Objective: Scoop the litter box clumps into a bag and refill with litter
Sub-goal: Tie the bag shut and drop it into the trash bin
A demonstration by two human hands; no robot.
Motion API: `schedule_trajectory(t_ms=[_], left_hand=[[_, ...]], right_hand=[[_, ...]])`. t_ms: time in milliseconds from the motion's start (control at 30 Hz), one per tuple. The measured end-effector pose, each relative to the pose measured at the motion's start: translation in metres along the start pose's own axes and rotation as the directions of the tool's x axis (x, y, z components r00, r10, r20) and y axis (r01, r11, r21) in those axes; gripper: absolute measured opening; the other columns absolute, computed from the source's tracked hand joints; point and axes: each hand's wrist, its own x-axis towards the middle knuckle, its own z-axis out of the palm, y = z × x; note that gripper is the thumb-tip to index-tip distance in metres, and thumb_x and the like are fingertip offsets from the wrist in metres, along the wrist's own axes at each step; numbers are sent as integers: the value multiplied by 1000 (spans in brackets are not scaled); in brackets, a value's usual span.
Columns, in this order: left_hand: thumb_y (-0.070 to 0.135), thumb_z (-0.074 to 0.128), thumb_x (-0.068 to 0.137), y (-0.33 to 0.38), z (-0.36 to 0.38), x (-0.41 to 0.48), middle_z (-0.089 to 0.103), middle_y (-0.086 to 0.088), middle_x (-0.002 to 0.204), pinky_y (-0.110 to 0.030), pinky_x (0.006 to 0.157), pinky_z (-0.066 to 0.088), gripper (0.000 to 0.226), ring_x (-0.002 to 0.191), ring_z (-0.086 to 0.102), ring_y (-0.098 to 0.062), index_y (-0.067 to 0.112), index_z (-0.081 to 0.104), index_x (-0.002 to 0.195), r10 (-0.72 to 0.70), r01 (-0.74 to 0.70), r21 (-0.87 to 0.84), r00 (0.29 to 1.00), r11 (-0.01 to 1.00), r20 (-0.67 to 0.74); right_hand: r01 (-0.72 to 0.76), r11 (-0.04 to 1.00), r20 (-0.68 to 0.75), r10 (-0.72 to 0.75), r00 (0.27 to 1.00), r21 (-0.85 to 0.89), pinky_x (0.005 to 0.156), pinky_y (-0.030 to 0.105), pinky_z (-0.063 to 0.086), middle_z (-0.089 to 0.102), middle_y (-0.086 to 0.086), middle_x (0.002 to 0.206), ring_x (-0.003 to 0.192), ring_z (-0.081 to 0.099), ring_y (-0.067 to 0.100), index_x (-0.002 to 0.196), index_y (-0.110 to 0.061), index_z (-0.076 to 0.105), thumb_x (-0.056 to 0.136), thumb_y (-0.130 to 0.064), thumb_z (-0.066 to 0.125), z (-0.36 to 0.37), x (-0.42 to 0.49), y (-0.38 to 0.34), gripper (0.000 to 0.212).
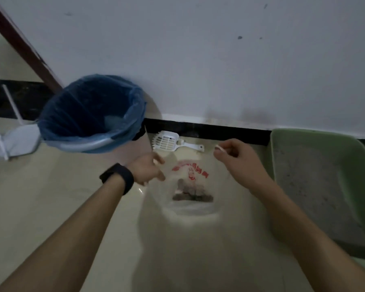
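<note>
A thin clear plastic bag (190, 178) with red print hangs between my hands above the floor, with grey litter clumps (191, 193) lying in its bottom. My left hand (149, 170), a dark watch on its wrist, pinches the bag's left edge. My right hand (235, 157) pinches the right edge, fingers closed on it. A white slotted scoop (170, 141) lies on the floor by the wall, just beyond the bag. The green litter box (316, 182) stands at the right, holding grey litter.
A bin lined with a blue bag (93, 114) stands at the left against the wall. A white dustpan with a long handle (15, 140) lies further left. A dark skirting strip runs along the white wall. Pale floor tiles lie below my arms.
</note>
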Motion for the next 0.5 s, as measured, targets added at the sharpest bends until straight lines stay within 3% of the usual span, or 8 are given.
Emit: schedule_trajectory(t_ms=[67,133,167,267,333,433,500], left_hand=[[20,81,68,22,-28,-29,57,-13,88,-28,55,46,55,68,53,-19,29,60,118,124,-117,-219,992,969,19],[15,81,63,40,-46,-56,53,-15,87,-32,61,47,58,71,53,-20,29,64,117,205,-151,-399,974,904,96],[15,81,63,47,-51,-68,55,-19,91,-32,65,50,56,74,55,-20,29,66,115,234,-167,-404,964,899,123],[21,83,67,68,-51,-88,62,-27,109,-34,74,53,49,73,60,-17,31,67,112,286,-236,-252,940,938,184],[30,84,69,83,-42,-92,66,-20,101,-36,76,54,53,72,61,-14,35,64,117,326,-291,-202,930,935,171],[43,81,74,102,-23,-90,69,7,84,-27,68,55,50,71,65,-9,36,63,120,366,-368,4,926,930,95],[49,73,80,108,-10,-84,69,9,85,-20,59,53,38,67,65,-8,31,69,113,406,-405,171,913,898,27]], right_hand=[[40,998,63,-43,997,49,67,31,52,66,-5,89,67,66,9,104,-21,62,92,-27,62,-4,-8,-18,13],[56,985,148,-31,988,-166,68,31,54,68,-5,91,65,68,8,107,-23,58,94,-28,58,-9,-13,-24,15],[61,973,142,-29,989,-223,68,31,54,68,-5,90,65,67,9,106,-25,58,93,-29,57,-13,-16,-26,14],[116,993,-32,-116,993,8,63,34,55,67,-1,82,63,63,15,94,-26,59,89,-27,64,-30,-23,-52,7],[165,977,3,-167,986,132,61,32,58,69,-2,79,64,67,14,90,-24,59,87,-25,68,-32,-24,-72,10],[242,966,150,-226,962,-95,70,25,53,73,-15,80,76,67,0,89,-32,65,84,-33,68,-30,-22,-80,6],[288,939,185,-254,949,-190,72,18,49,73,-20,78,78,66,-7,89,-35,70,85,-33,65,-32,-22,-75,7]])
